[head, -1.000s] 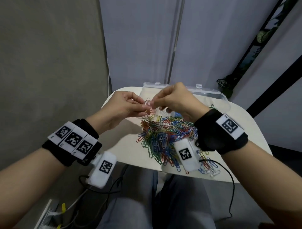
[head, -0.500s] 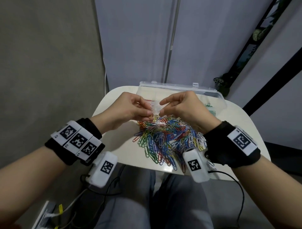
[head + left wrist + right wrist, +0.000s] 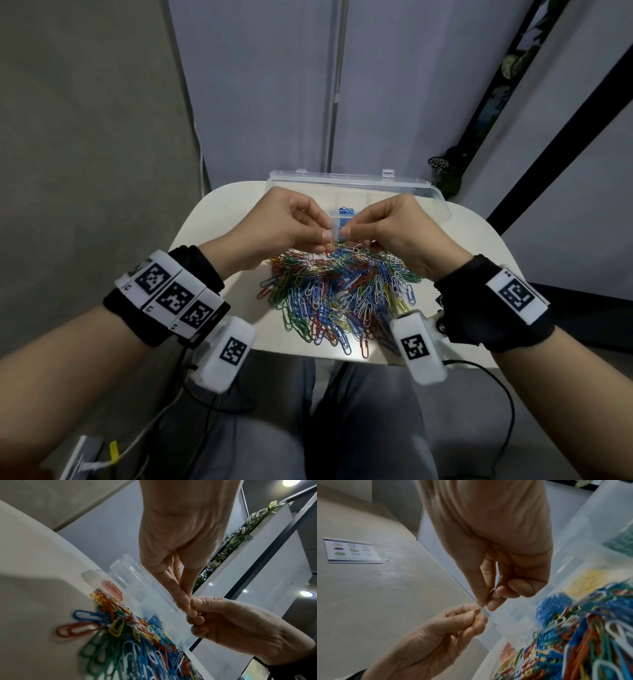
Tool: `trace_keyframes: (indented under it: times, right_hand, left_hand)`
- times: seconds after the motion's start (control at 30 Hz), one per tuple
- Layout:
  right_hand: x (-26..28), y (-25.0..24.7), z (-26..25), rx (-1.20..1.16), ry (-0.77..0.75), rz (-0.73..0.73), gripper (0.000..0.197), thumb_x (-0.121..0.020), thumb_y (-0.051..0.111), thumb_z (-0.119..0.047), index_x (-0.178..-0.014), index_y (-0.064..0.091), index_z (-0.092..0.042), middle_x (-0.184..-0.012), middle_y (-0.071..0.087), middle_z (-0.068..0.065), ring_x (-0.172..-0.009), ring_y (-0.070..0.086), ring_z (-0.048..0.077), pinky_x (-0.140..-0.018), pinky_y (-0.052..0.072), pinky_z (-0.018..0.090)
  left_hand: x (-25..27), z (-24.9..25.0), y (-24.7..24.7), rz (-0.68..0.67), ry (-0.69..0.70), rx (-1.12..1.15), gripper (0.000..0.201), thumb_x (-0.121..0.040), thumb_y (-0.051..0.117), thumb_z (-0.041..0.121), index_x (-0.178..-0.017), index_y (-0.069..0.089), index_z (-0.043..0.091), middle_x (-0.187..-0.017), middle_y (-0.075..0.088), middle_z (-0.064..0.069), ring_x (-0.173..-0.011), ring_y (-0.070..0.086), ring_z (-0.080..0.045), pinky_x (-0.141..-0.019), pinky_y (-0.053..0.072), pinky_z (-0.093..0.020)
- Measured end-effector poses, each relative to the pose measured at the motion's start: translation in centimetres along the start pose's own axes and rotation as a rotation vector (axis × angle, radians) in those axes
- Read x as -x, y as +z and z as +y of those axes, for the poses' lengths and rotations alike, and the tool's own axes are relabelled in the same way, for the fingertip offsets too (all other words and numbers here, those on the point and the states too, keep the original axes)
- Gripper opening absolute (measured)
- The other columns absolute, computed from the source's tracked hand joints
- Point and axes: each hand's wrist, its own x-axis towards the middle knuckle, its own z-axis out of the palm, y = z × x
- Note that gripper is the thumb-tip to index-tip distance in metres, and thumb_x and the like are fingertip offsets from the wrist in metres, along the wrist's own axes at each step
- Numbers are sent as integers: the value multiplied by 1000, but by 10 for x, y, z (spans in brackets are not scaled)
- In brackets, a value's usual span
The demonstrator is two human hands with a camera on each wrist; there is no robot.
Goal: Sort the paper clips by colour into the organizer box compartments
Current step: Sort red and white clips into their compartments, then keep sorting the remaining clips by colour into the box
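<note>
Worktop (image 3: 219, 219), a pale rounded slab, fills mid-frame in the head view. At its far edge stands the clear plastic organizer box (image 3: 424, 192), blue clips in one compartment. Below it sprawls the heap of multicoloured paper clips (image 3: 329, 294). Above the heap, the left hand (image 3: 274, 226) pinches a small yellow paper clip (image 3: 475, 621), and the right hand (image 3: 394, 229) pinches something at touching fingertips (too small to identify).

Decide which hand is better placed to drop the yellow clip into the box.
Left, probably: the left hand already pinches the yellow clip, beside the organizer box.
</note>
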Motion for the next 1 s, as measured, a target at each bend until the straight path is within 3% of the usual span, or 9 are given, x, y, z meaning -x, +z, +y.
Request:
trace_keyframes:
  times: [0.13,0.23,0.3,0.4,0.6,0.7,0.87,0.93,1.0]
  right_hand:
    - [-11,-6,-13,207,-128,138,16,-77,79,-13,-71,72,0,-56,63,4,-40,44,2,-42,34,11]
    - [-31,-3,-30,393,-182,203,16,-77,79,-16,-72,73,-2,-60,65,4,-41,46,0,-46,37,15]
    - [-44,4,-38,457,-183,187,16,-77,79,-16,-74,74,-2,-66,69,9,-43,47,5,-48,38,19]
    - [-58,16,-44,533,-126,97,24,-76,81,-24,-82,74,-2,-74,70,9,-52,52,8,-49,39,21]
    - [-51,-9,-39,541,-107,106,28,-79,79,-30,-91,73,-5,-81,68,6,-62,54,10,-53,39,22]
    - [-42,-43,-26,529,-79,198,30,-77,80,-28,-95,73,-5,-85,68,8,-66,55,14,-58,38,21]
    - [-30,-80,1,573,73,255,44,-77,80,-26,-113,67,-3,-111,64,13,-95,60,25,-75,41,26]
    - [-27,-84,8,594,88,238,53,-76,81,-26,-121,63,-3,-127,60,14,-113,57,27,-84,40,26]
    - [-24,-84,11,594,78,215,58,-76,82,-24,-126,61,-5,-133,56,13,-118,53,26,-86,38,25]
  left_hand:
    - [1,-4,-5,20,-11,-83,17,-78,69,-13,-93,61,-9,-60,67,-9,-63,71,-25,-63,61,-30]
    - [5,-3,-12,61,-8,-117,17,-78,70,-13,-91,61,-6,-64,67,-13,-58,70,-24,-58,60,-30]
    - [7,0,-17,99,4,-165,17,-77,73,-9,-90,63,-5,-68,68,-18,-55,67,-20,-50,54,-25]
    - [6,3,-26,146,36,-210,19,-74,78,-3,-88,65,-1,-63,69,-10,-52,61,-16,-47,47,-21]
    - [2,7,-41,137,41,-60,18,-79,68,-11,-95,60,-10,-72,66,-19,-57,69,-16,-56,56,-22]
    - [-7,11,-40,118,70,-71,15,-79,67,-13,-91,60,-6,-69,65,-16,-64,72,-21,-64,61,-31]
    - [-37,25,-8,68,153,-238,16,-80,70,-9,-84,61,3,-71,62,-11,-62,69,-18,-63,60,-31]
    - [-56,30,12,69,231,-415,20,-76,77,0,-79,63,14,-69,64,-2,-62,65,-12,-59,56,-30]
    - [-74,33,30,94,290,-563,22,-72,82,9,-75,65,23,-67,65,8,-65,64,-9,-66,56,-32]
